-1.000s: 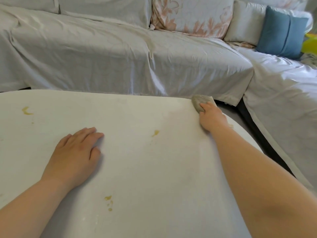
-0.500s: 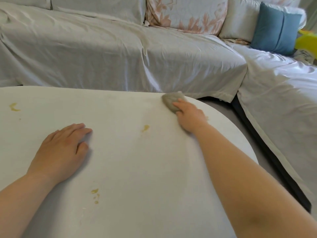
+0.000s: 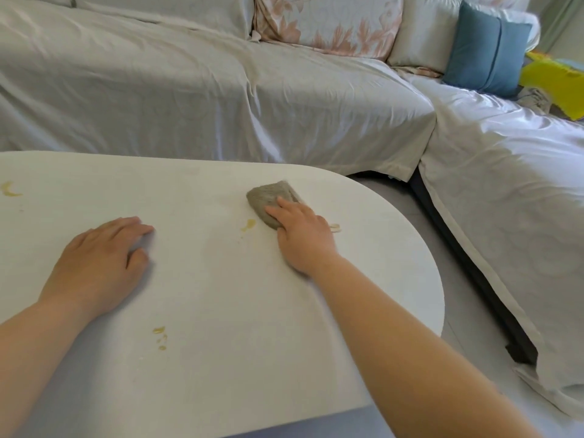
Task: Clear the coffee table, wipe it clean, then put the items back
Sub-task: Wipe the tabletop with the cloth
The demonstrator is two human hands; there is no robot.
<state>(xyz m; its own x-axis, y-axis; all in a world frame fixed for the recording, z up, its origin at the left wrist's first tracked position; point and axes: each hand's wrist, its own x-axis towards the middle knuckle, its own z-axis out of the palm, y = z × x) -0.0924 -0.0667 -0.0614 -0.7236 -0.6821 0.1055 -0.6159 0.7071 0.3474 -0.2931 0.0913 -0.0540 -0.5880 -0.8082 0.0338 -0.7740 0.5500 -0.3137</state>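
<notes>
Sofa (image 3: 189,99) flanks coffee table (image 3: 221,295) (yellow stains (image 3: 248,224)); blue cushion (image 3: 480,49) beyond.

Our left hand (image 3: 98,257) lies flat, palm down, fingers relaxed. Our right arm (image 3: 395,336) reaches further forward; the right hand (image 3: 303,238) is palm down, fingers straight.

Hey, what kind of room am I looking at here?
Most likely a home living room. There is a large corner sofa draped in pale grey sheets, a blue rectangular cushion resting on it, and a low white round-ended coffee table right in front.
</notes>
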